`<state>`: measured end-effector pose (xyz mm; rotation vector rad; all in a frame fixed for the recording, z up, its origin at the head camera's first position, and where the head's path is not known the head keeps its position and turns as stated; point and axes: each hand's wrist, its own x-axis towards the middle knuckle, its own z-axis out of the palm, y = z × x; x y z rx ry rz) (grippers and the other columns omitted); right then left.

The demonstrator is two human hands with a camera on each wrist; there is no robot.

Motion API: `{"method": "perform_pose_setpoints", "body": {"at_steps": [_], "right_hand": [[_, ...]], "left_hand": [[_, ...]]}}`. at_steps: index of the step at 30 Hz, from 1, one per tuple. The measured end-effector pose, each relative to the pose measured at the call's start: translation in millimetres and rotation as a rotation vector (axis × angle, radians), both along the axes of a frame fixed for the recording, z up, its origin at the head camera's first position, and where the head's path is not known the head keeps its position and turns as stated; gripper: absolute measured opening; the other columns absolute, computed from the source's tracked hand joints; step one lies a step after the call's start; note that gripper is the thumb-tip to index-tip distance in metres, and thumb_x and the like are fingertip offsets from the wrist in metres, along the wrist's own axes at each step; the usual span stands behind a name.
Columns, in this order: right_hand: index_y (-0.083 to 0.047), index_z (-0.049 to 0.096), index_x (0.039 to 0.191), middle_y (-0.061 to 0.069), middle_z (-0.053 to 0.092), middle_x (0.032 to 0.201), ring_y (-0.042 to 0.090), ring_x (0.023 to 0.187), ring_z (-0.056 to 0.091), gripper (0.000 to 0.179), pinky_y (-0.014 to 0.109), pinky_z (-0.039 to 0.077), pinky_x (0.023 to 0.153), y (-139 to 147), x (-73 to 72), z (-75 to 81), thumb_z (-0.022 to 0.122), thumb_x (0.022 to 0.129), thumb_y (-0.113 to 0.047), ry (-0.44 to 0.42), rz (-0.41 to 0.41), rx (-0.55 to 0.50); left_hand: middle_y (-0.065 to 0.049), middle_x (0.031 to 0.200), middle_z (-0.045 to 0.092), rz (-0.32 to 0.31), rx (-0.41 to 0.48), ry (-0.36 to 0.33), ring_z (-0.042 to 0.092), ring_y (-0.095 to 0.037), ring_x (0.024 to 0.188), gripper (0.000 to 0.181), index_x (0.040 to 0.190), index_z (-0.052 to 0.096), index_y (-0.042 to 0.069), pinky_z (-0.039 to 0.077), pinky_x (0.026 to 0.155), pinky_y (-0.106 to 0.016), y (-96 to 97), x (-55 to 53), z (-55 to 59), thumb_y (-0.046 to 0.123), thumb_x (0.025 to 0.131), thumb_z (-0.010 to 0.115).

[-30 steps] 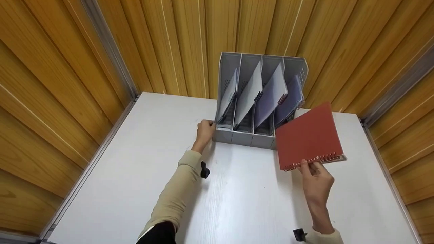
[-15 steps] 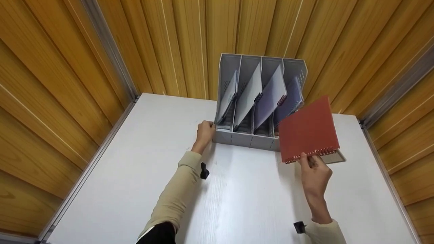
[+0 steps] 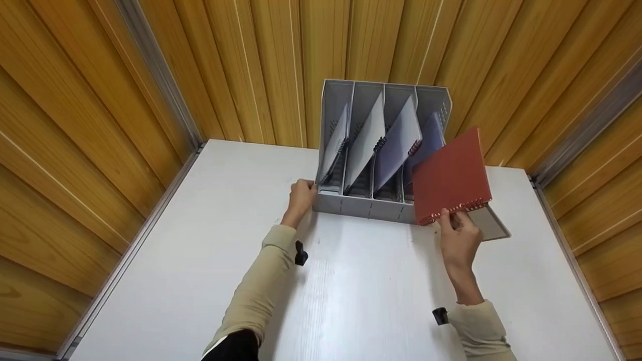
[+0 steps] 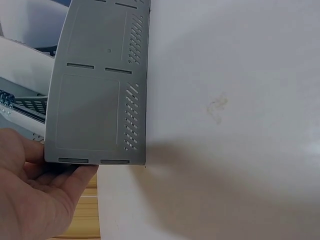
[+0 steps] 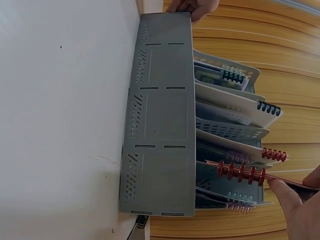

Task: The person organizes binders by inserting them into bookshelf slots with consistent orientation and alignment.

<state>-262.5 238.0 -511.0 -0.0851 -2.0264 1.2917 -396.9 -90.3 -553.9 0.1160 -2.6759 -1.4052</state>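
Note:
My left hand [image 3: 301, 197] grips the left front corner of a grey file organizer [image 3: 358, 205]; in the left wrist view its thumb and fingers pinch the front panel's end. My right hand [image 3: 460, 239] pinches a red spiral notebook [image 3: 451, 175] by its ringed edge. The notebook is tilted and overlaps the organizer's rightmost compartment in the head view. Edge-on in the right wrist view, its red rings [image 5: 242, 173] stand above the front panel, between a red-ringed notebook [image 5: 274, 155] and a clear-ringed one [image 5: 240, 202].
Spiral notebooks lean in the organizer's compartments, among them a white one [image 3: 368, 138] and a purple one [image 3: 398, 143]. Another notebook [image 3: 489, 225] lies on the white table [image 3: 351, 291], partly hidden under the red one. Wood-patterned walls [image 3: 281, 65] enclose the table.
My right hand has moved the red notebook forward, toward the organizer's right compartment, uncovering more of the notebook lying on the table. My left hand has stayed at the organizer's corner.

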Motion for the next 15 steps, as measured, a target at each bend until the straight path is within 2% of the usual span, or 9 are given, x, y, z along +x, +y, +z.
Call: {"method": "perform_pose_setpoints", "body": {"at_steps": [6,15], "right_hand": [[0.011,0.072,0.101,0.024,0.074,0.095,-0.008,0.075,0.060,0.015,0.006,0.046,0.065,0,-24.2,-1.5,0.064,0.096,0.000,0.025,-0.026,0.007],[0.012,0.071,0.101,0.026,0.073,0.097,-0.002,0.074,0.062,0.016,0.008,0.048,0.065,-4,-60.3,-5.6,0.062,0.098,-0.002,0.001,-0.009,-0.071]], "left_hand": [[0.003,0.061,0.045,0.004,0.017,-0.020,0.040,-0.011,0.056,0.034,0.065,0.051,0.012,0.030,0.050,-0.025,0.6,0.0,1.6,0.007,0.098,0.056],[0.003,0.061,0.044,0.001,0.010,-0.015,0.039,-0.011,0.056,0.036,0.065,0.048,0.013,0.029,0.050,-0.025,0.1,0.2,0.9,0.006,0.099,0.056]]}}
